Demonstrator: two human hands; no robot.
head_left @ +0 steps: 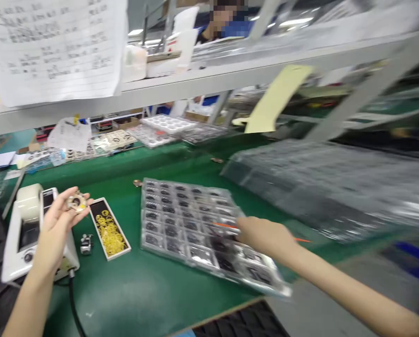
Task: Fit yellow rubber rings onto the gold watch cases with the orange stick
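My left fingers (63, 201) are curled closed, pinching a small round ring-shaped part (76, 202) at ten o'clock, near a box of yellow rings (109, 228) on the green tabletop (125, 299). My right fingers (251, 230) reach over a clear compartment tray of dark parts (143, 220) at twelve o'clock, beside a thin orange stick (226, 226); I cannot tell whether they grip it.

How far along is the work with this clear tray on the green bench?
Done: the clear tray looks filled, with dark parts in its pockets. In hand: the left hand holds a round part; the right hand is over the tray, beside a thin orange stick. Remaining: yellow rings lie in their box.
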